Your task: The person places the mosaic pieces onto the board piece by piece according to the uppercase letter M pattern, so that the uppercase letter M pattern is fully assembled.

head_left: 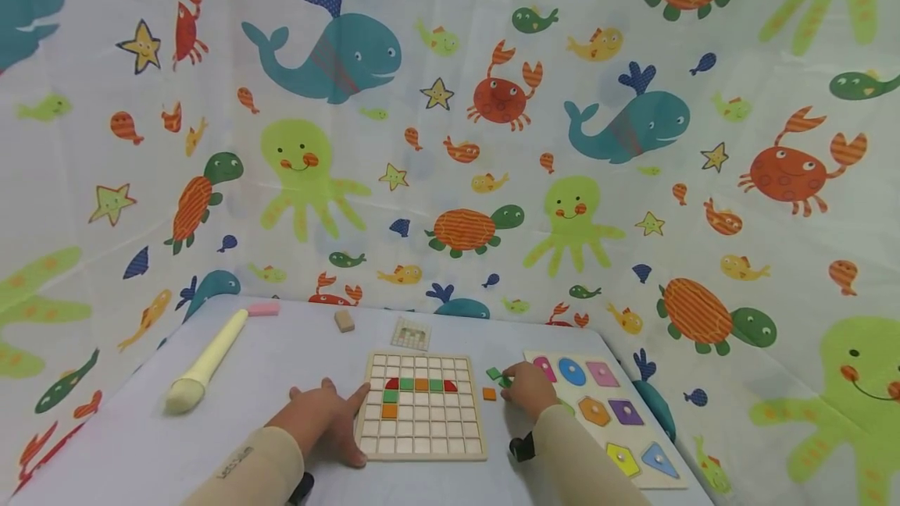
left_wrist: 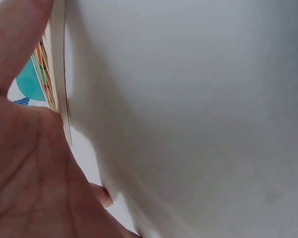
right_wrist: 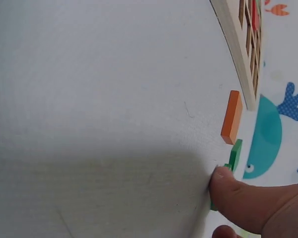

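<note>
Currently the green tile point(head_left: 505, 382) lies on the worktop point(head_left: 281, 365) at 3 o'clock of the grid board point(head_left: 420, 406), pinched by the right hand point(head_left: 529, 389); left hand point(head_left: 325, 411), fingers spread, steadies the board. Picking step; placement likely requires alignment over a vacant cell.

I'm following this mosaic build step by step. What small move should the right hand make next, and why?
Probably close the right hand on the green tile under its fingertip and lift it toward the grid board. The finger already touches that tile, most cells of the board are unfilled, and the left hand rests flat against the board's left edge, steadying it. An orange tile and another green tile lie loose nearby.
</note>
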`<state>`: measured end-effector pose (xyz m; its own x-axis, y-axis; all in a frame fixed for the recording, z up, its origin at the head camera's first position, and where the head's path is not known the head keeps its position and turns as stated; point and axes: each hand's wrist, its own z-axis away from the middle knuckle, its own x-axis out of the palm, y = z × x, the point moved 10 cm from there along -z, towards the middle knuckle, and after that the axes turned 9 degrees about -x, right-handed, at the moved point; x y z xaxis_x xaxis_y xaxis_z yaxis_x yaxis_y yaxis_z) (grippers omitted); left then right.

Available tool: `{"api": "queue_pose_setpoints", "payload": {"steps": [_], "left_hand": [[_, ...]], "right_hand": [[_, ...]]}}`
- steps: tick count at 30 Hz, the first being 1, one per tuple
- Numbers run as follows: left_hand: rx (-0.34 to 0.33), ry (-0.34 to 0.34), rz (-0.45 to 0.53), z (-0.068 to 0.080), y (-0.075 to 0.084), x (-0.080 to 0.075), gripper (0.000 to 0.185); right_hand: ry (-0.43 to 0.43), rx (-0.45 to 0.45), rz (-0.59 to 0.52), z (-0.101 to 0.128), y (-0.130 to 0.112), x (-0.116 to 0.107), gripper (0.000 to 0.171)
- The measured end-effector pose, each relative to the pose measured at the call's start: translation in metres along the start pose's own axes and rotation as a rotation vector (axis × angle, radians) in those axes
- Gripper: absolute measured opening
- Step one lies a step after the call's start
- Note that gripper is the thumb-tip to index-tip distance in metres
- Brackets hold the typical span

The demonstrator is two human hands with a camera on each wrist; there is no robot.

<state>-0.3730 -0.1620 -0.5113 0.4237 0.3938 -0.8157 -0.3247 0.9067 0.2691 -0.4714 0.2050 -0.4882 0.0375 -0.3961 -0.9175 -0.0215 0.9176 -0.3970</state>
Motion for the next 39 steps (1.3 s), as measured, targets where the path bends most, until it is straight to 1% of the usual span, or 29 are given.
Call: {"api": "queue_pose_setpoints", "payload": {"steps": [5, 11, 17, 20, 23, 27, 31, 34, 39], "left_hand": [[0.008, 0.014, -0.012, 0.002, 0.002, -0.003, 0.124], [0.003, 0.007, -0.004, 0.003, 0.003, 0.000, 0.123], [0.003, 0.019, 0.002, 0.003, 0.000, 0.000, 0.124], [0.007, 0.022, 0.003, 0.003, 0.000, 0.000, 0.124], [0.009, 0.024, 0.000, 0.003, 0.001, 0.000, 0.124], [0.009, 0.018, 0.001, 0.005, 0.001, -0.001, 0.124], [0.005, 0.012, -0.001, 0.004, 0.001, -0.002, 0.125], [0.006, 0.014, -0.010, 0.001, 0.000, -0.002, 0.125], [0.012, 0.018, -0.022, 0.000, 0.001, -0.002, 0.126]], "right_hand": [[-0.015, 0.005, -0.007, 0.003, 0.002, 0.000, 0.030], [-0.021, 0.010, 0.012, 0.002, 0.007, 0.004, 0.025], [-0.010, -0.008, 0.044, 0.002, 0.007, 0.003, 0.017], [0.001, -0.010, 0.041, 0.004, 0.007, 0.002, 0.018], [0.010, -0.019, 0.023, 0.004, 0.008, 0.004, 0.022], [0.021, -0.023, -0.040, 0.006, 0.004, 0.006, 0.025], [0.037, -0.056, -0.085, 0.009, -0.007, 0.005, 0.024], [0.049, -0.072, -0.102, 0.012, -0.012, 0.005, 0.022], [0.063, -0.071, -0.116, 0.018, -0.016, 0.003, 0.021]]}}
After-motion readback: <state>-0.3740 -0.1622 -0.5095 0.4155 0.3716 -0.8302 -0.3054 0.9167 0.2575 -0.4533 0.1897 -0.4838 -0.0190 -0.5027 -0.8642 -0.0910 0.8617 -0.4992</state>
